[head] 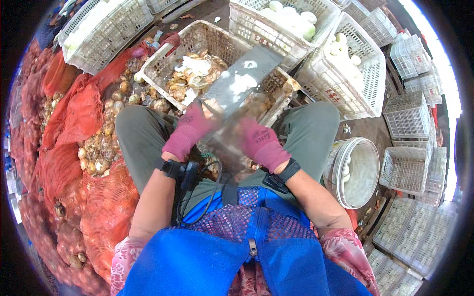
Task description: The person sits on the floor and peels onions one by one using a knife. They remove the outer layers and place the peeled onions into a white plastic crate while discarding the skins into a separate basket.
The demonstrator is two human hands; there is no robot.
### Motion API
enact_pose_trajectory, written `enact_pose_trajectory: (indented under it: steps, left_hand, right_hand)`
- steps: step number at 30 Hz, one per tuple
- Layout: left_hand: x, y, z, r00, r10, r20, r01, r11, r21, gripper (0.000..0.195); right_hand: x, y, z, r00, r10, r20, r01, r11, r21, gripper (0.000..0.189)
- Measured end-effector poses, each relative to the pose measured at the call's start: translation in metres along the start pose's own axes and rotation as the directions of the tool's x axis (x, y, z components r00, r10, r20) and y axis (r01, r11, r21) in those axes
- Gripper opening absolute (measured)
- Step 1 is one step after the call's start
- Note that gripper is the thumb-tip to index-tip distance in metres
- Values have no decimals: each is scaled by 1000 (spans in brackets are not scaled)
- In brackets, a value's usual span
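Observation:
My left hand [194, 125], in a pink work glove, is between my knees at the near edge of a plastic crate [157, 61]. Close on its right is my right hand [255, 138], gloved alike and blurred. What either hand grips is not clear. Beyond them a dark flat board [248, 70] with white wet patches lies across the crate. Onion skins [198, 74] and white peelings fill part of the crate to the board's left. Brownish blurred matter shows beside the board's right edge, above my right hand.
Unpeeled onions [107, 137] and red mesh sacks [107, 218] lie on the left. Crates of peeled onions [290, 22] stand ahead and at the front right [344, 61]. A white bucket [361, 172] holding a few onions stands by my right knee, with stacked crates [405, 166] farther right.

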State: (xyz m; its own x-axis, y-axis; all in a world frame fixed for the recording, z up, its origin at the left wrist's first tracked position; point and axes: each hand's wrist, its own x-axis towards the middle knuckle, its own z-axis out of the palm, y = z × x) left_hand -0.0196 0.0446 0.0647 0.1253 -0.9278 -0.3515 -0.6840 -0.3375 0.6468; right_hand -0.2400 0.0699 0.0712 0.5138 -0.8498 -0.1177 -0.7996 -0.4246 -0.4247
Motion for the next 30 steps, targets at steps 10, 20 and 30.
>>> enact_pose_trajectory:
  steps: [10, 20, 30]
  left_hand:
    - [4, -3, 19, 995, 9, -102, 10, 983, 184, 90]
    - [5, 2, 17, 993, 38, -109, -13, 975, 222, 83]
    - [3, -3, 24, 992, 41, -123, -13, 975, 221, 88]
  right_hand:
    - [-13, -11, -3, 997, 31, -72, -20, 990, 142, 24]
    - [3, 17, 20, 995, -46, 90, 50, 998, -39, 17]
    - [10, 5, 32, 1000, 4, 3, -4, 999, -39, 15]
